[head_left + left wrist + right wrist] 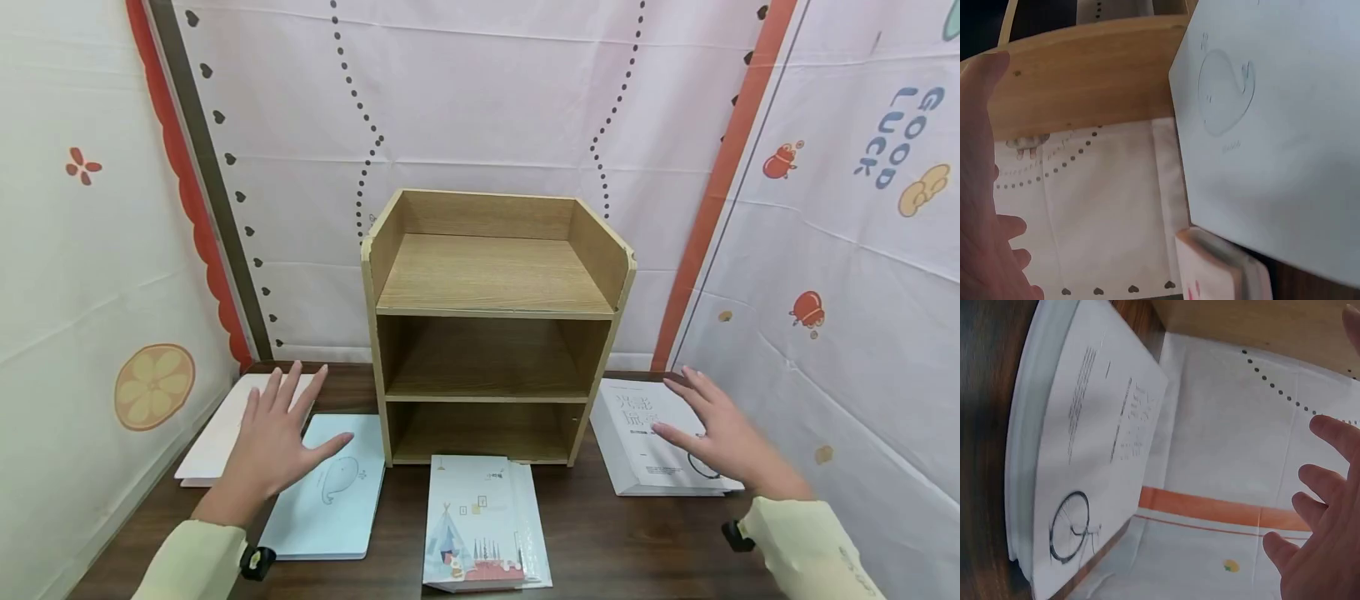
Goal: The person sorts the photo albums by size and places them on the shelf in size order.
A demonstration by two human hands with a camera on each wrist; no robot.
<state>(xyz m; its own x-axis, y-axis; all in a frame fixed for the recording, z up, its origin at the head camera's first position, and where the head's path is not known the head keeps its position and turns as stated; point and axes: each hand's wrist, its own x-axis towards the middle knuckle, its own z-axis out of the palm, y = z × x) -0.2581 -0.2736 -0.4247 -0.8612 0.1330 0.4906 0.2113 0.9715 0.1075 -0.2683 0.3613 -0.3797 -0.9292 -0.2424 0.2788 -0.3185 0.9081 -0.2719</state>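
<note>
My left hand [273, 442] is spread with fingers apart over the light blue notebook [330, 508], which has a whale drawing on its cover. Partly behind that hand lies a white book [217, 442]. On the other side, my right hand [716, 429] hovers with fingers spread over a stack of white books [637, 433]; a bicycle wheel is drawn on the top cover, seen in the right wrist view. Neither hand holds anything. Between them, a book with a tent picture [472, 533] lies on top of another pale book [534, 525], in front of a wooden shelf.
The small wooden shelf [495, 312] stands at the back middle of the dark wood table [630, 550], with an open top tier and two compartments below. Printed white cloth [487, 100] hangs behind and along both sides of the table.
</note>
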